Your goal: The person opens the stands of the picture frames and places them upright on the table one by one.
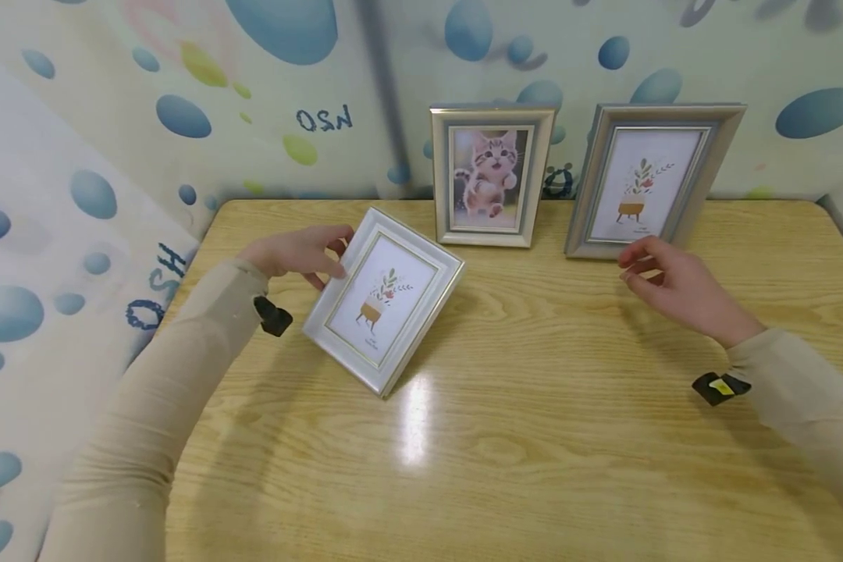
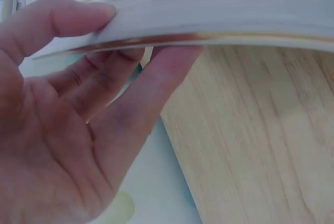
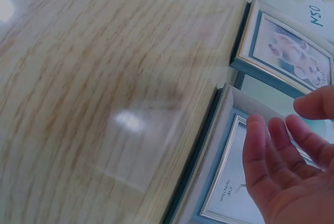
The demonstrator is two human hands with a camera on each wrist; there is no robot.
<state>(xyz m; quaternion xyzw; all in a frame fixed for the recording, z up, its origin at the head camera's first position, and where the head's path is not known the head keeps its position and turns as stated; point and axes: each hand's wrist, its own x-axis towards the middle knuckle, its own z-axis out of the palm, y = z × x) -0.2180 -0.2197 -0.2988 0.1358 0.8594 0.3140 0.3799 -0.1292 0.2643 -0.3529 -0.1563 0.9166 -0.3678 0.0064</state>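
Note:
In the head view my left hand (image 1: 300, 251) pinches the left side of a white picture frame (image 1: 421, 248) with a plant picture, held tilted over the table. The left wrist view has the thumb on the face of this white frame (image 2: 224, 10) and the fingers beneath its edge. My right hand (image 1: 677, 293) is in front of a grey picture frame (image 1: 581, 211) with a similar plant print, its fingers loosely bent and holding nothing. Between them, at the back, stands a cream frame (image 1: 441, 179) with a kitten picture. In the right wrist view, the right hand (image 3: 292, 172) partly covers the grey frame.
The wooden table (image 1: 534, 437) reaches back to a wall (image 1: 253, 47) covered in blue and green oval shapes. Another wall (image 1: 35, 250) stands at the left. Light glares off the tabletop below the white frame.

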